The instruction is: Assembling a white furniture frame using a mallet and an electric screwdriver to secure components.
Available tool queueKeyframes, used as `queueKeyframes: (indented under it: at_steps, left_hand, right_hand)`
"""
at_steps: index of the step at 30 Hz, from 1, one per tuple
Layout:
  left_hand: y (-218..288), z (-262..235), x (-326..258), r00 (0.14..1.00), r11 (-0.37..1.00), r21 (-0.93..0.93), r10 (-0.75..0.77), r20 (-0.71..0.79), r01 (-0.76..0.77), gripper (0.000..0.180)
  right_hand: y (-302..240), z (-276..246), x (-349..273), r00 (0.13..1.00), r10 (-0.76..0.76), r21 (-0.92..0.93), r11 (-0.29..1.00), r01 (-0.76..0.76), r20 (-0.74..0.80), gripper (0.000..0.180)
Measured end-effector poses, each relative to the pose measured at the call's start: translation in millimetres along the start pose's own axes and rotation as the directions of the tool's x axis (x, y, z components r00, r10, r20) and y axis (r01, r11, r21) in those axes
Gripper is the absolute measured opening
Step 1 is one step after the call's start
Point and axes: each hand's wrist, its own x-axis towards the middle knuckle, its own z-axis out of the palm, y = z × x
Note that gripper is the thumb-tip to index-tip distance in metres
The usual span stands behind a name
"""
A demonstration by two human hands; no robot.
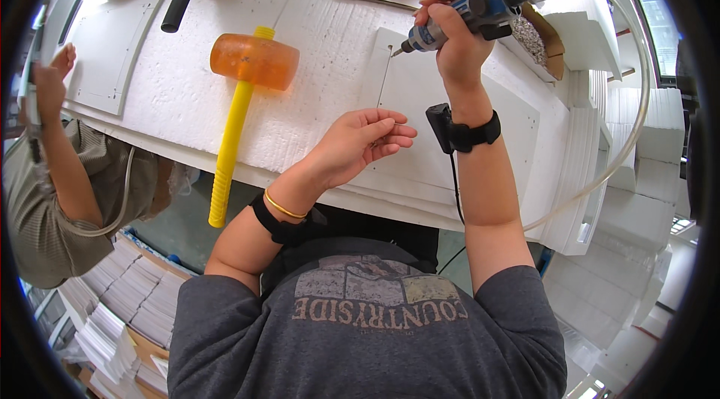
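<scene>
The driver (469, 13), a blue and grey air tool, is held in the right hand (457, 43), whose fingers are wrapped tight round its body. Its tip points down and to the left of the grip, just above the top corner of a white panel (442, 110) that lies flat under the hand. A clear hose (637, 91) leaves the tool's metal fitting to the right of the grip, loops out wide and curves back down past the foam edge. A black strap with a small black box sits on the right wrist, below the grip.

The left hand (360, 144) rests lower on the same panel, below and left of the right hand. Its fingers are loosely curled and point right, with the thumb and fingertips close together; whether they pinch something small I cannot tell. A thin line runs on the panel from near the tool tip down towards these fingers.

The panel lies on a white foam bench (315, 46). A mallet (244, 91) with an orange head and yellow handle lies on the foam well to the left of both hands, its handle hanging past the near edge. A carton (536, 35) of small grey parts sits just right of the right hand. At the far left another person (52, 174) stands with a hand raised.
</scene>
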Motion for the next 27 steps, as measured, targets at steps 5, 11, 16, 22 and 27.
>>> queueKeyframes:
  at_steps: [5, 11, 16, 22, 27]
  left_hand:
    - [2.4, 0.1, -0.2, 1.000, 1.000, 0.014, 0.002, -0.018, -0.002, 0.019]
    - [6.4, -2.6, -0.9, 0.999, 1.000, 0.023, 0.004, -0.045, -0.003, 0.017]
    - [9.7, -6.1, -0.5, 0.999, 0.999, 0.033, 0.029, -0.039, -0.028, 0.017]
    - [19.5, -7.9, 1.9, 0.991, 0.994, 0.049, 0.103, -0.089, -0.099, 0.018]
    - [22.9, -9.9, 3.8, 0.967, 0.981, 0.119, 0.174, -0.186, -0.154, 0.020]
  right_hand:
    - [2.2, 3.1, 3.7, 0.999, -0.038, -0.037, 0.999, 0.039, 0.035, 0.011]
    - [2.9, 6.5, 4.4, 0.998, -0.019, -0.043, 0.999, 0.021, 0.053, 0.012]
    - [5.8, 8.2, 3.0, 1.000, -0.007, -0.056, 0.998, 0.008, 0.028, 0.011]
    - [9.8, 5.6, 4.0, 0.999, -0.014, -0.116, 0.993, 0.020, 0.050, 0.013]
    - [11.6, 6.2, 4.5, 0.999, -0.031, -0.027, 0.999, 0.032, 0.028, 0.009]
